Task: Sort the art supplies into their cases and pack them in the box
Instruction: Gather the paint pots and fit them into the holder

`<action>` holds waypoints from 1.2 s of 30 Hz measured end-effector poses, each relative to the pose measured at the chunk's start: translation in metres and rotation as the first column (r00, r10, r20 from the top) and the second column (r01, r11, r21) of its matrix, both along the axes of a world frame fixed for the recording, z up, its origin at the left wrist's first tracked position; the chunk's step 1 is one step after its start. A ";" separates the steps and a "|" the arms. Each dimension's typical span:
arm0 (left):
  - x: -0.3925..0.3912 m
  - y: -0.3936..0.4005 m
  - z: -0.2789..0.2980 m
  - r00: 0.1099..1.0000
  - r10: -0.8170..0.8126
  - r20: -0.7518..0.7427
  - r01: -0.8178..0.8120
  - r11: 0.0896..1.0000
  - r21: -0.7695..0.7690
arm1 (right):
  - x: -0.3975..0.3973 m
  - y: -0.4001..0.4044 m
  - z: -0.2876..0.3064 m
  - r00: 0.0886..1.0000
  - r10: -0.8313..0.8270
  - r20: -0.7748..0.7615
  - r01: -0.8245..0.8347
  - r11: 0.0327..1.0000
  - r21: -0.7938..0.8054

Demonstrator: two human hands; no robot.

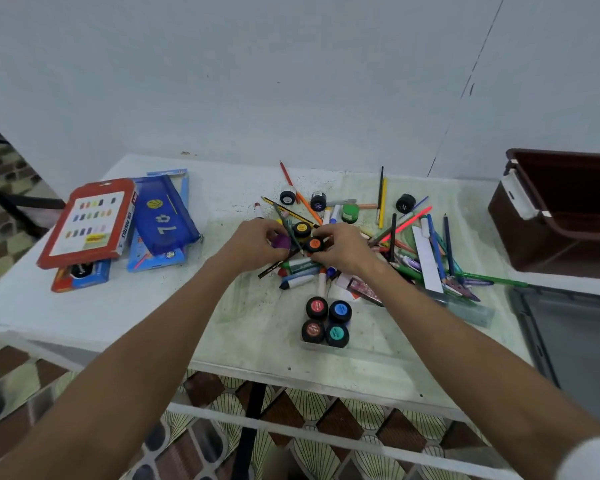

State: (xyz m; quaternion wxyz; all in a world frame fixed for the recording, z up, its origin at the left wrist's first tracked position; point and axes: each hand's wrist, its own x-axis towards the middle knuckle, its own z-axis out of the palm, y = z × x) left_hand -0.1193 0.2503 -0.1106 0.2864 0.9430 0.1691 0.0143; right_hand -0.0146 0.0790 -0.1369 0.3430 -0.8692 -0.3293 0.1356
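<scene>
While half hidden, purple jar [282, 241] inside left hand [253, 245] fingers (curled)

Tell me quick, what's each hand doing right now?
Left hand: fingers curled round a purple paint pot.
Right hand: fingers curled on an orange-lidded paint pot in the pile.

place: a home room is being indicated | floor: patterned tiles [326, 410] are being seen under a worn, paint-stained white table [153, 306] | wall: plain and pale [291, 81] | use: a hobby corner is being suggested by scattered art supplies [395, 237] and a brown storage box [534, 244]
</scene>
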 end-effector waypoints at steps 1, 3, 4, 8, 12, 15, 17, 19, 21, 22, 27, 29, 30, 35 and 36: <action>-0.001 -0.001 0.002 0.999 0.031 0.023 -0.030 0.999 -0.028 | 0.000 -0.001 0.002 1.000 -0.003 0.005 0.003 1.000 0.020; -0.004 -0.004 0.007 0.992 0.099 0.072 -0.093 0.992 -0.080 | 0.000 -0.006 0.006 1.000 -0.020 -0.012 0.020 0.998 0.067; -0.006 -0.007 0.009 0.988 0.120 0.095 -0.111 0.989 -0.093 | 0.000 -0.010 0.009 0.999 -0.030 -0.024 0.032 0.995 0.089; -0.012 -0.026 0.017 0.987 0.093 0.130 -0.086 0.994 -0.063 | -0.013 -0.035 0.025 0.994 -0.064 -0.084 0.079 0.979 0.186; -0.022 -0.062 0.024 0.983 0.071 0.167 -0.047 0.989 -0.140 | -0.035 -0.073 0.043 0.987 -0.089 -0.136 0.119 0.965 0.232; -0.031 -0.091 0.024 0.979 0.046 0.201 0.001 0.974 -0.229 | -0.053 -0.106 0.050 0.989 -0.090 -0.119 0.111 0.975 0.194; -0.037 -0.108 0.018 0.981 -0.011 0.193 0.055 0.972 -0.229 | -0.064 -0.126 0.051 0.990 -0.106 -0.094 0.120 0.980 0.158; -0.041 -0.122 0.013 0.980 -0.089 0.181 0.124 0.973 -0.195 | -0.074 -0.141 0.050 0.989 -0.119 -0.084 0.129 0.983 0.130; -0.043 -0.131 0.010 0.974 -0.156 0.167 0.183 0.970 -0.161 | -0.081 -0.152 0.047 0.987 -0.130 -0.093 0.139 0.985 0.104; -0.044 -0.134 0.009 0.970 -0.184 0.159 0.208 0.966 -0.152 | -0.083 -0.155 0.044 0.987 -0.131 -0.097 0.140 0.985 0.096; -0.046 -0.142 0.007 0.954 -0.295 0.048 0.297 0.953 -0.054 | -0.089 -0.165 0.024 0.982 -0.157 -0.103 0.166 0.982 0.088; -0.046 -0.143 0.006 0.944 -0.328 0.041 0.328 0.945 -0.002 | -0.091 -0.165 0.018 0.981 -0.166 -0.100 0.175 0.981 0.085; -0.045 -0.144 0.006 0.939 -0.342 0.043 0.341 0.940 0.028 | -0.092 -0.164 0.016 0.980 -0.170 -0.102 0.178 0.980 0.085; -0.045 -0.144 -0.001 0.939 -0.338 0.065 0.332 0.939 0.086 | -0.099 -0.157 0.009 0.984 -0.175 -0.026 0.177 0.976 0.129; -0.045 -0.144 -0.003 0.939 -0.338 0.064 0.332 0.939 0.094 | -0.100 -0.156 0.008 0.985 -0.174 -0.005 0.174 0.977 0.122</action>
